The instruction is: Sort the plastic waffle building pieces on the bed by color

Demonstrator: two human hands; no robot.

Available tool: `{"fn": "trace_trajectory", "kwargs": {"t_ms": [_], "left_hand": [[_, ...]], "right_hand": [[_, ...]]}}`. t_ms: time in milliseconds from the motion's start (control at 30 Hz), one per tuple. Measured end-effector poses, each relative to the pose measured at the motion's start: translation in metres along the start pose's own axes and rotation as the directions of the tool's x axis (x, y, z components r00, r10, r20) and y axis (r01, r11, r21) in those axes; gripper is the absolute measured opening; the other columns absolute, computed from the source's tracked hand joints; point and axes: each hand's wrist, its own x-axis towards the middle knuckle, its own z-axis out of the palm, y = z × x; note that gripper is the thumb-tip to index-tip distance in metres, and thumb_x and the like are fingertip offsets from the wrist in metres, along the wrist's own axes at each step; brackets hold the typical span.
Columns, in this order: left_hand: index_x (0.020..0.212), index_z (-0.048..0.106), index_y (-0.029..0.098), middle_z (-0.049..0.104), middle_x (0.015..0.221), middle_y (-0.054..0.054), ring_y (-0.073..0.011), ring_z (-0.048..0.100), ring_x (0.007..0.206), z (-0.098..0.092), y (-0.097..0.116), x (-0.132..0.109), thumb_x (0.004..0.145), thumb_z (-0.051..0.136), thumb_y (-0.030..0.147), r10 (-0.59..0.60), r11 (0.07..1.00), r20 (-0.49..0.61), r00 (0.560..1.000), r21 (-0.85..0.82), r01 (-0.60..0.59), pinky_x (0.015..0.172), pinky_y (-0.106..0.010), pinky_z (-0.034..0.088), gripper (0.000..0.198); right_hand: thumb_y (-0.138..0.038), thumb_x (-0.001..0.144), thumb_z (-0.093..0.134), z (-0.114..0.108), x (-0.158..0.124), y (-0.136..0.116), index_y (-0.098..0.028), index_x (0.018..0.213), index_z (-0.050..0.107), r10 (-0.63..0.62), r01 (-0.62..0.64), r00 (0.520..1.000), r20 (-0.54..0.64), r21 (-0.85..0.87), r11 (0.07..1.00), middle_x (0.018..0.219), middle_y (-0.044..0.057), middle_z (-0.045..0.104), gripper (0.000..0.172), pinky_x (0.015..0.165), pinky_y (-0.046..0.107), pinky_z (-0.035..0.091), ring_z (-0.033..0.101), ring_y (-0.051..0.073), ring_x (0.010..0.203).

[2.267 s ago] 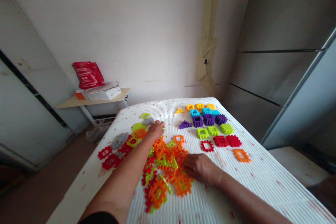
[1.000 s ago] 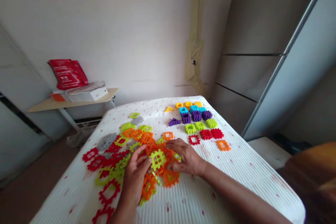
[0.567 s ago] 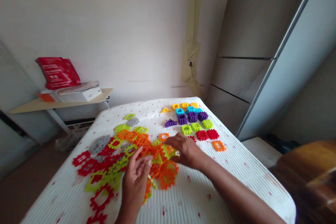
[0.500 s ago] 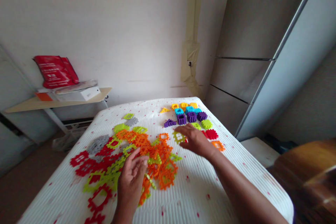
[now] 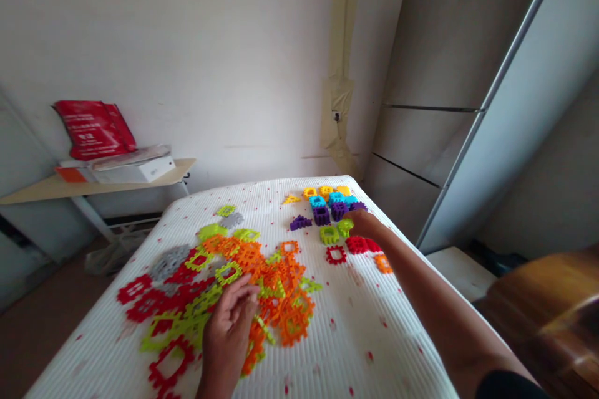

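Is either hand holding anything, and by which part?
The left hand shows nothing held. The right hand is at the lime-green, square, toothed plastic pieces; whether it grips one cannot be told.

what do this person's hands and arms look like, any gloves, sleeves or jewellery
Both the left hand and the right hand are ungloved. The right forearm is bare up to a plain black sleeve at the bottom edge. No watch or bracelet shows on either wrist. No left sleeve is in view; the right fingers are too hidden to rule out rings.
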Motion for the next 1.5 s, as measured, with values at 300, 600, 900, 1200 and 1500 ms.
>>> {"fn": "trace_trajectory", "kwargs": {"t_ms": [300, 600, 900, 1200, 1500], "left_hand": [[0.106, 0.059, 0.016, 0.068, 0.090, -0.009, -0.0206, 0.065, 0.082, -0.001, 0.000, 0.000, 0.065, 0.067, 0.044, 0.033, 0.999, -0.007, 0.999, -0.003, -0.033, 0.071, -0.029, 0.053, 0.051], [0.102, 0.061, 0.015, 0.068, 0.085, -0.008, -0.0194, 0.064, 0.078, 0.001, 0.002, -0.002, 0.068, 0.064, 0.040, 0.040, 0.999, -0.032, 0.999, -0.036, -0.041, 0.069, -0.029, 0.052, 0.042], [0.097, 0.063, 0.015, 0.069, 0.084, -0.008, -0.0181, 0.064, 0.075, -0.007, 0.016, 0.002, 0.072, 0.061, 0.034, 0.109, 0.994, -0.070, 0.992, -0.011, -0.110, 0.067, -0.028, 0.051, 0.032], [0.095, 0.067, 0.017, 0.071, 0.096, -0.003, -0.0160, 0.063, 0.090, -0.052, 0.058, 0.146, 0.079, 0.046, 0.021, 0.266, 0.672, -0.001, 0.964, 0.717, -0.185, 0.083, -0.025, 0.046, 0.027], [0.110, 0.064, 0.018, 0.063, 0.118, -0.008, -0.0213, 0.056, 0.109, -0.037, 0.016, 0.262, 0.072, 0.051, 0.009, 0.065, 0.459, 0.107, 0.992, 0.879, -0.125, 0.089, -0.026, 0.041, 0.041]], "right_hand": [[-0.018, 0.064, 0.067, 0.001, 0.009, -0.002, -0.023, 0.119, 0.058, 0.008, -0.007, 0.999, 0.037, -0.034, 0.999, 0.110, 0.008, 0.064, 0.056, 0.079, 0.028, 0.043, 0.058, 0.023, 0.101], [-0.010, 0.062, 0.065, 0.002, 0.009, -0.006, -0.020, 0.111, 0.062, 0.012, -0.012, 1.000, 0.014, 0.001, 1.000, 0.102, 0.009, 0.067, 0.050, 0.075, 0.030, 0.045, 0.062, 0.024, 0.093], [-0.015, 0.077, 0.055, -0.011, -0.025, -0.041, -0.017, 0.102, 0.064, -0.143, 0.158, 0.937, -0.318, 0.019, 0.987, 0.101, 0.009, 0.066, 0.028, 0.077, 0.028, 0.044, 0.061, 0.021, 0.091], [-0.018, 0.092, 0.035, 0.041, -0.086, -0.110, -0.017, 0.070, 0.057, -0.563, 0.620, 0.716, -0.413, 0.006, 0.785, 0.066, 0.004, 0.056, 0.031, 0.059, 0.026, 0.034, 0.051, 0.014, 0.061], [-0.020, 0.093, 0.035, 0.071, -0.082, -0.114, -0.017, 0.072, 0.053, -0.530, 0.606, 0.758, -0.381, 0.108, 0.788, 0.068, 0.003, 0.056, 0.028, 0.055, 0.026, 0.033, 0.051, 0.013, 0.059]]}}
